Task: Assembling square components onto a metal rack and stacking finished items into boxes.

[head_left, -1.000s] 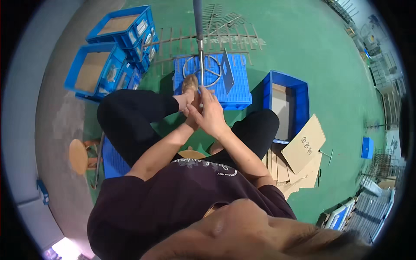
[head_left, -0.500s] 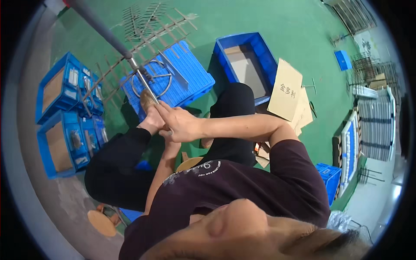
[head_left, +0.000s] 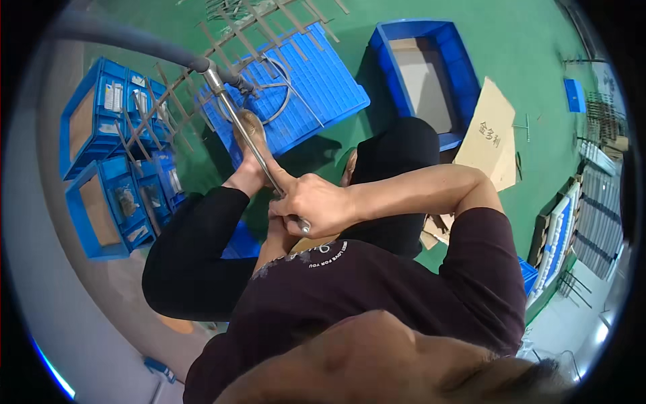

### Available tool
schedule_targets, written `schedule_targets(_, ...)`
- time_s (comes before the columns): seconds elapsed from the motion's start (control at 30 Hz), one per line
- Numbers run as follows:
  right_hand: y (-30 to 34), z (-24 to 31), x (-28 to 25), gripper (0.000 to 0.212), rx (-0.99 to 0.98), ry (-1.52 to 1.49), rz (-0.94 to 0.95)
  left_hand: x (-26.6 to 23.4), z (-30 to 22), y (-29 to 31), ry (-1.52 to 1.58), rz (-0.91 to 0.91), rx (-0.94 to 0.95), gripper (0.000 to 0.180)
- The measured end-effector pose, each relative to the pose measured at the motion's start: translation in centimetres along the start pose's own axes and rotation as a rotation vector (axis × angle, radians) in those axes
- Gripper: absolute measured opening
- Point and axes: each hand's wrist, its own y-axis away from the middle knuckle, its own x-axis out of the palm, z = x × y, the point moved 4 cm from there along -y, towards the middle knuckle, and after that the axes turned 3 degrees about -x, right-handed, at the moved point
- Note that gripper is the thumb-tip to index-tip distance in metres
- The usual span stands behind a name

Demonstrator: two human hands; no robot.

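Observation:
My right hand is closed around the lower part of a slim metal rod, whose rounded end shows below the fingers. Beneath it, my left hand is partly covered; its curled fingers are closed at the same rod. The rod runs up to a metal joint, where a thick grey tube meets it and stretches to the upper left. Behind the joint, a metal ring with crossbars lies on an upturned blue crate. My foot in a brown shoe rests by the ring.
A metal rack with prongs spans the crate's far side. Blue bins stand at left. An open blue box and cardboard sheets lie at right. Farther right are stacked grey panels.
The view has shifted, moving crate and boxes within it. My hands have come closer to my body, and the rod's end now shows under my right hand. The grey tube has swung flatter.

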Motion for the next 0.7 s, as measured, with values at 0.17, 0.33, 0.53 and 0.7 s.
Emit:
schedule_targets(0.17, 0.5, -0.1, -0.4, 0.020, -0.014, -0.075, -0.042, -0.2, -0.6, 0.4, -0.043, -0.025, 0.031, 0.025)
schedule_targets(0.33, 0.1, 1.0, 0.1, 0.053, 0.105, 0.138, -0.046, 0.4, -2.2, 1.0, -0.060, -0.045, 0.137, 0.025)
schedule_targets(0.53, 1.3, 1.4, 1.2, 0.049, 0.233, 0.169, -0.263, 4.3, -6.2, 1.4, -0.120, -0.078, 0.404, 0.025)
schedule_targets(0.7, 1.9, 2.0, 1.3, 0.044, 0.300, 0.025, -0.366, 5.9, -7.5, 0.7, -0.206, -0.166, 0.632, 0.025)
